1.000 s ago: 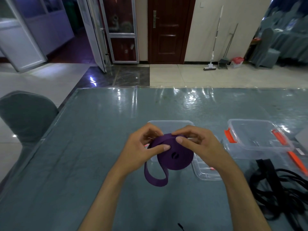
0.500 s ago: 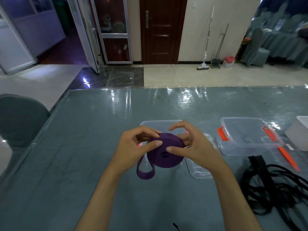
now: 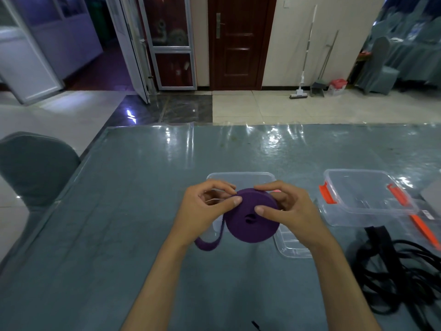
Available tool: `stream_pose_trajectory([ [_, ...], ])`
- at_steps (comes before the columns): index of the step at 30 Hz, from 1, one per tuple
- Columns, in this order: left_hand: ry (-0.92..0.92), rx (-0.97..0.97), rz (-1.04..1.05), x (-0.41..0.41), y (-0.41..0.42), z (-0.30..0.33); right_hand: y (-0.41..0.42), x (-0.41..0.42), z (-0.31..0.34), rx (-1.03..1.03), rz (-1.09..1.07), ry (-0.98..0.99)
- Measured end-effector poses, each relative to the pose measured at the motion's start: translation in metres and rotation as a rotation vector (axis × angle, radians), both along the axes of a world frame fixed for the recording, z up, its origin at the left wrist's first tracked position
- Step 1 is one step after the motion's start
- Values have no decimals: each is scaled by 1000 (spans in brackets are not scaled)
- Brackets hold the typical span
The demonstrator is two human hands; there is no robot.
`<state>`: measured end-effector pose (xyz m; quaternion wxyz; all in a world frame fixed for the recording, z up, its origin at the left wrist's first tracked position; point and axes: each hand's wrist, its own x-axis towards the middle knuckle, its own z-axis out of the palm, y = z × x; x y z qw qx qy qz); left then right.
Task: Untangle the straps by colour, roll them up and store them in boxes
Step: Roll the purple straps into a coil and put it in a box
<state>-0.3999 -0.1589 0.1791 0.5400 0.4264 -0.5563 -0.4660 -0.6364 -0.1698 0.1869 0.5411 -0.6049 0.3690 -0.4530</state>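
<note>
Rolling's nearly done: the purple strap roll (image 3: 253, 219) is pinched by left hand (image 3: 205, 211) and right hand (image 3: 290, 211), probably so the short loose tail gets wound tight.

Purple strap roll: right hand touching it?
Touching. Head view shows the right hand with thumb pressed on the purple strap roll face, fingers curled over its rim.

dark wooden door (image 3: 237, 41) in cream wall, tiled floor (image 3: 286, 108), grey covered chair (image 3: 33, 168) at left
</note>
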Motion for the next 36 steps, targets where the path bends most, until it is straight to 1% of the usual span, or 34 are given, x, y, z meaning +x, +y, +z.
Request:
stream_pose_trajectory([
  [4, 3, 67, -148, 12, -3, -5, -4, -6, -8, 31, -90, -42],
  [7, 19, 66, -138, 12, -5, -6, -8, -8, -14, 140, 2, -12],
  [10, 19, 88, -92, 8, -6, -14, -10, -6, -22, 148, 70, 75],
  [13, 90, 126, -37, 1, -4, -25, -12, -3, -25, 139, 4, 29],
  [17, 129, 159, -12, 0, -5, -37, -18, -4, -35, 156, -75, -18],
  [23, 127, 138, 152, -18, -12, -53, -25, 4, -52, 212, -204, -78],
  [26, 167, 163, 305, -29, -16, -61, -29, 5, -60, 234, -252, -129],
  [27, 184, 171, 328, -33, -18, -65, -30, 5, -62, 242, -271, -144],
  [29, 213, 176, 311, -42, -20, -74, -34, 6, -66, 253, -322, -173],
  [32, 173, 159, 342, -54, -22, -84, -41, 8, -74, 273, -421, -227],
  [34, 219, 226, 364, -61, -27, -88, -48, 10, -80, 295, -490, -257],
  [36, 322, 323, 363, -66, -32, -90, -53, 14, -86, 319, -545, -269],
])
